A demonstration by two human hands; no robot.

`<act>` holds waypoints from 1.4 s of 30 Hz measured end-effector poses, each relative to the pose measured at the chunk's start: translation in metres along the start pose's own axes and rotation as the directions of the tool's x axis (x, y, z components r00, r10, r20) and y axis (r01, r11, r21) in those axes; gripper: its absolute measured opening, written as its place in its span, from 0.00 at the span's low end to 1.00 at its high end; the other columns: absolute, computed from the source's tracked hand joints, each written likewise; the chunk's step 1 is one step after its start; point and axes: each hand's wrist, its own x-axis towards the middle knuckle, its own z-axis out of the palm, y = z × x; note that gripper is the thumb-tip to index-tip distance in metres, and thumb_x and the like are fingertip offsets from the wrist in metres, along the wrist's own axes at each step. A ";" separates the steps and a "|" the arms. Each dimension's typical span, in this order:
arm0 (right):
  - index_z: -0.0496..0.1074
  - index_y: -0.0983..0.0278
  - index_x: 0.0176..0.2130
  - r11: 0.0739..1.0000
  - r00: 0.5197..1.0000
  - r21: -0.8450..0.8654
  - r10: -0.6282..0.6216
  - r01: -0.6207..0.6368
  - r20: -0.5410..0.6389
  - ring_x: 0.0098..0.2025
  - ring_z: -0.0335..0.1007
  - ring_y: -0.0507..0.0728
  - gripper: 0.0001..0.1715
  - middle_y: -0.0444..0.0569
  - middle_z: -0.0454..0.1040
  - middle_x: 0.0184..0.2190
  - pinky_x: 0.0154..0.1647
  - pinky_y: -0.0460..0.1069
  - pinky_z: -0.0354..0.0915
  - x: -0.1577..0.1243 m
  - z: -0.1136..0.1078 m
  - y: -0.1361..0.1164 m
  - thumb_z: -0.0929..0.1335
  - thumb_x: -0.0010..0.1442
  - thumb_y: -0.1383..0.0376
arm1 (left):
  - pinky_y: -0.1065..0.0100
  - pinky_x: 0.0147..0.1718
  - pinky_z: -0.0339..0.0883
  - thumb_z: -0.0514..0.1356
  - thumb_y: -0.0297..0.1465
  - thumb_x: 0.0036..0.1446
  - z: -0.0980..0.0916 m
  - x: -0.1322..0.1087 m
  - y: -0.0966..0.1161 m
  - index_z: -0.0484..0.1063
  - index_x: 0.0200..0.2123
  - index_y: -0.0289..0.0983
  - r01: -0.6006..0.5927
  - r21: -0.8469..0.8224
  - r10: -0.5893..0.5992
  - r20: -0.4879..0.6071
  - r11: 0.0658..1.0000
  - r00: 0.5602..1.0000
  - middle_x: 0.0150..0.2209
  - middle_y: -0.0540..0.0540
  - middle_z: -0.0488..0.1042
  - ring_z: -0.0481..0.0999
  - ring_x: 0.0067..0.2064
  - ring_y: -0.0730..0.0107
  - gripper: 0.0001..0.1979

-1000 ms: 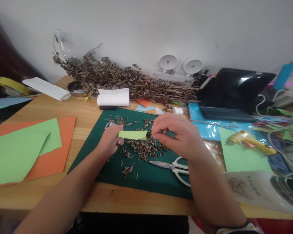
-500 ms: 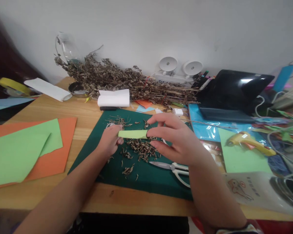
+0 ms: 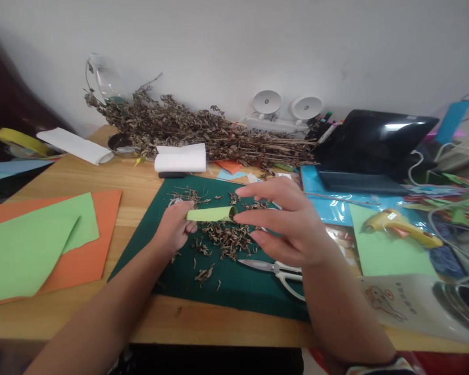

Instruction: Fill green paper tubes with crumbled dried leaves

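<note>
My left hand [image 3: 175, 225] is closed around one end of a light green paper tube [image 3: 209, 214], which lies level above the mat. The tube's open end faces right, and its inside looks dark. Beside that end is my right hand [image 3: 283, 219], its fingers spread apart; one fingertip is close to the rim, and I cannot tell whether it touches. Below them, crumbled dried leaves [image 3: 229, 239] are heaped on the green cutting mat [image 3: 226, 291]. White-handled scissors [image 3: 275, 267] lie partly under my right forearm. Thin stems [image 3: 187, 195] sit behind my left hand.
Bundled dried plants [image 3: 180, 122] line the wall behind a white paper roll [image 3: 182, 159]. Green and orange sheets [image 3: 105, 229] lie left. At right are a dark tablet [image 3: 386, 146], a yellow glue gun [image 3: 400, 226] and a translucent bottle [image 3: 402, 304] near the table's front edge.
My right hand's fingers have spread and drawn slightly back from the tube, so its open end shows more. My left hand keeps its hold; the view has shifted slightly.
</note>
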 end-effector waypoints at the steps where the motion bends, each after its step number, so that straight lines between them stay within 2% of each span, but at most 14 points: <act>1: 0.70 0.64 0.33 1.000 0.999 -0.019 0.003 -0.002 0.045 0.41 0.63 0.55 0.09 0.52 0.67 0.44 0.41 0.53 0.60 0.000 0.001 0.000 0.63 0.50 0.68 | 0.77 0.10 0.47 0.55 0.26 0.42 0.000 0.000 0.000 0.53 0.15 0.36 -0.005 0.000 0.005 -0.004 1.000 1.000 0.08 0.58 0.50 0.51 0.09 0.83 0.12; 3: 0.70 0.64 0.34 0.998 0.992 -0.066 0.019 -0.011 0.123 0.42 0.62 0.56 0.10 0.51 0.66 0.45 0.43 0.54 0.59 0.001 0.002 0.000 0.63 0.51 0.66 | 0.77 0.10 0.47 0.55 0.26 0.43 0.000 0.000 0.000 0.53 0.15 0.36 -0.013 0.000 0.013 -0.014 1.000 1.000 0.08 0.58 0.51 0.51 0.09 0.83 0.12; 5: 0.70 0.63 0.34 0.994 0.988 -0.104 0.038 -0.023 0.149 0.43 0.61 0.56 0.10 0.50 0.66 0.46 0.44 0.54 0.59 0.001 0.002 0.000 0.62 0.52 0.66 | 0.76 0.10 0.46 0.55 0.26 0.43 0.000 0.001 -0.001 0.53 0.15 0.36 -0.018 -0.001 0.018 -0.023 1.000 1.000 0.09 0.58 0.51 0.51 0.09 0.83 0.12; 7: 0.70 0.63 0.34 0.995 0.994 -0.096 0.027 -0.016 0.108 0.42 0.62 0.56 0.09 0.50 0.66 0.45 0.43 0.54 0.59 0.000 0.002 0.001 0.62 0.51 0.66 | 0.76 0.10 0.46 0.55 0.26 0.43 0.000 0.000 -0.001 0.53 0.15 0.36 -0.014 0.000 0.014 -0.022 1.000 1.000 0.08 0.58 0.51 0.50 0.09 0.83 0.12; 10: 0.69 0.63 0.33 1.000 1.000 -0.027 -0.008 0.008 -0.014 0.40 0.63 0.54 0.10 0.50 0.67 0.42 0.41 0.52 0.60 -0.001 0.000 0.001 0.61 0.51 0.68 | 0.76 0.10 0.46 0.55 0.26 0.42 0.001 0.000 0.000 0.53 0.15 0.36 0.001 -0.002 -0.001 -0.010 1.000 1.000 0.08 0.58 0.50 0.50 0.09 0.83 0.11; 12: 0.69 0.63 0.34 1.000 0.999 -0.010 -0.007 0.006 -0.034 0.41 0.63 0.54 0.10 0.50 0.67 0.42 0.41 0.52 0.60 -0.001 0.000 0.000 0.61 0.51 0.68 | 0.76 0.10 0.46 0.55 0.25 0.42 0.002 -0.001 0.000 0.53 0.16 0.36 0.005 -0.006 -0.005 -0.012 1.000 1.000 0.08 0.58 0.50 0.50 0.09 0.82 0.11; 18: 0.68 0.62 0.39 0.997 0.991 -0.073 0.020 -0.010 0.133 0.45 0.61 0.56 0.13 0.50 0.64 0.47 0.45 0.53 0.57 0.000 0.004 0.000 0.62 0.52 0.66 | 0.76 0.10 0.46 0.54 0.25 0.42 0.001 0.000 0.001 0.53 0.16 0.36 -0.001 -0.019 0.001 -0.018 1.000 1.000 0.08 0.58 0.52 0.51 0.09 0.82 0.10; 27: 0.69 0.62 0.39 0.991 0.972 -0.111 0.100 -0.078 0.211 0.47 0.59 0.57 0.12 0.50 0.64 0.47 0.46 0.55 0.56 0.000 0.003 -0.001 0.61 0.54 0.64 | 0.76 0.10 0.47 0.53 0.24 0.43 0.001 0.001 -0.001 0.55 0.17 0.36 0.003 0.008 -0.002 -0.024 1.000 1.000 0.08 0.58 0.51 0.51 0.09 0.82 0.08; 30: 0.69 0.64 0.37 0.997 0.987 -0.057 0.067 -0.060 0.145 0.45 0.61 0.56 0.11 0.51 0.64 0.46 0.46 0.54 0.58 0.000 0.000 0.000 0.61 0.54 0.65 | 0.76 0.10 0.46 0.52 0.24 0.44 0.002 0.000 0.000 0.54 0.17 0.36 0.012 0.007 -0.012 -0.009 1.000 1.000 0.08 0.57 0.52 0.50 0.09 0.82 0.09; 34: 0.69 0.63 0.37 0.993 0.990 0.032 0.119 -0.117 -0.081 0.41 0.64 0.53 0.11 0.49 0.67 0.43 0.42 0.51 0.62 -0.005 -0.014 0.001 0.61 0.52 0.68 | 0.77 0.11 0.46 0.52 0.23 0.45 0.001 -0.001 0.002 0.52 0.16 0.36 0.038 -0.037 -0.037 0.033 0.999 0.999 0.09 0.58 0.50 0.50 0.10 0.82 0.11; 38: 0.70 0.62 0.36 0.960 0.901 0.050 0.274 -0.274 -0.336 0.42 0.65 0.53 0.11 0.47 0.69 0.39 0.42 0.50 0.62 -0.010 -0.028 0.006 0.61 0.53 0.68 | 0.77 0.11 0.47 0.51 0.24 0.47 -0.003 0.001 0.004 0.52 0.15 0.36 0.072 -0.095 -0.061 0.114 0.993 0.992 0.09 0.57 0.49 0.50 0.10 0.83 0.12; 40: 0.69 0.61 0.35 0.925 0.865 0.007 0.357 -0.379 -0.354 0.41 0.65 0.53 0.10 0.46 0.70 0.37 0.41 0.50 0.62 -0.013 -0.027 0.014 0.61 0.55 0.67 | 0.77 0.11 0.46 0.51 0.25 0.48 -0.005 0.003 0.004 0.53 0.14 0.35 0.097 -0.119 -0.077 0.158 0.988 0.984 0.08 0.57 0.49 0.50 0.10 0.83 0.13; 41: 0.69 0.61 0.36 0.893 0.859 -0.044 0.415 -0.448 -0.301 0.40 0.65 0.53 0.10 0.46 0.70 0.36 0.39 0.49 0.63 -0.014 -0.024 0.020 0.60 0.55 0.65 | 0.78 0.11 0.46 0.50 0.25 0.47 -0.006 0.004 0.004 0.52 0.13 0.35 0.106 -0.127 -0.081 0.183 0.986 0.980 0.08 0.57 0.49 0.49 0.10 0.83 0.14; 42: 0.68 0.61 0.37 0.847 0.851 -0.128 0.489 -0.516 -0.191 0.40 0.65 0.54 0.11 0.47 0.70 0.37 0.38 0.50 0.63 -0.015 -0.019 0.025 0.60 0.56 0.63 | 0.77 0.11 0.46 0.51 0.25 0.47 -0.008 0.004 0.005 0.52 0.13 0.35 0.110 -0.130 -0.082 0.208 0.985 0.975 0.08 0.56 0.50 0.49 0.10 0.83 0.14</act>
